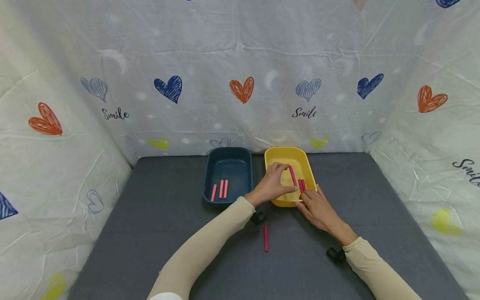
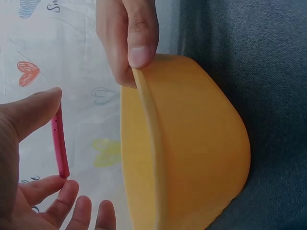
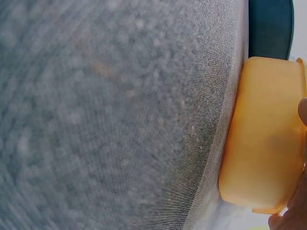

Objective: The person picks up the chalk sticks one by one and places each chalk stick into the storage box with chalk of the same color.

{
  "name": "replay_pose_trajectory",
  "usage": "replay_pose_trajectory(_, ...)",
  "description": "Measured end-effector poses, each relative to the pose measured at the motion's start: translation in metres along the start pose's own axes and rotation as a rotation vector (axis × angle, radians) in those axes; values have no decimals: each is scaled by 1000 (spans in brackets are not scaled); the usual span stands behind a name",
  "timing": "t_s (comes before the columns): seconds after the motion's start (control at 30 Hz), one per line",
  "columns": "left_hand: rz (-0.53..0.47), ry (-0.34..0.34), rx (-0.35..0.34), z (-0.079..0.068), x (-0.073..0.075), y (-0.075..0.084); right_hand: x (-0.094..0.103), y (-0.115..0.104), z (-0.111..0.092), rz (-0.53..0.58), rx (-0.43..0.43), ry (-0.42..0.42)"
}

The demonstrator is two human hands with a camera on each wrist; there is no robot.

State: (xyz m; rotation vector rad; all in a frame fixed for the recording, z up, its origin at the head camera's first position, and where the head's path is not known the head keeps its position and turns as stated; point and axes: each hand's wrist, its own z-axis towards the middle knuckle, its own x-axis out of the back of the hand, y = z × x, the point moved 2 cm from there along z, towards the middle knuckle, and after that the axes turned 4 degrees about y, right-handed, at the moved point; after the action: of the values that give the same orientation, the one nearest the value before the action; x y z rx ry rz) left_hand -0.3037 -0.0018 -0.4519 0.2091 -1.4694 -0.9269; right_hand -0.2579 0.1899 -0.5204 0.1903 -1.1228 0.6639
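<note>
My left hand (image 1: 273, 184) pinches a dark pink stick (image 1: 292, 176) end to end between thumb and index finger, over the yellow bin (image 1: 275, 153). In the left wrist view the stick (image 2: 59, 143) shows small dark dots along its side, and the other fingers are spread away from it. My right hand (image 1: 318, 209) grips the near right corner of the bin's rim, thumb on the outside, as the left wrist view shows. Two more dark pink sticks (image 1: 301, 186) lie inside the bin by the right fingers, their lower ends hidden.
Left of the yellow bin stands a dark blue bin (image 1: 229, 152) with three lighter pink sticks (image 1: 221, 189) in it. Another dark pink stick (image 1: 266, 238) lies on the grey table (image 1: 168, 233) in front. A heart-printed curtain (image 1: 210, 112) encloses the back and sides.
</note>
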Motion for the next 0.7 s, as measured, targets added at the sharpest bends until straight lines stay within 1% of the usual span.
replay_pose_trajectory(0.23,-1,6,29,11,-11,-1,0,0,1,7,17,16)
replay_pose_trajectory(0.47,14,17,101,16,-20,-12,-2,-3,2,13,12,-4)
replay_pose_trajectory(0.57,15,12,115,19,-23,-15,-1,-3,1,12,0,-8)
replay_pose_trajectory(0.7,6,1,125,26,-26,-16,-1,0,-1,2,-7,-3)
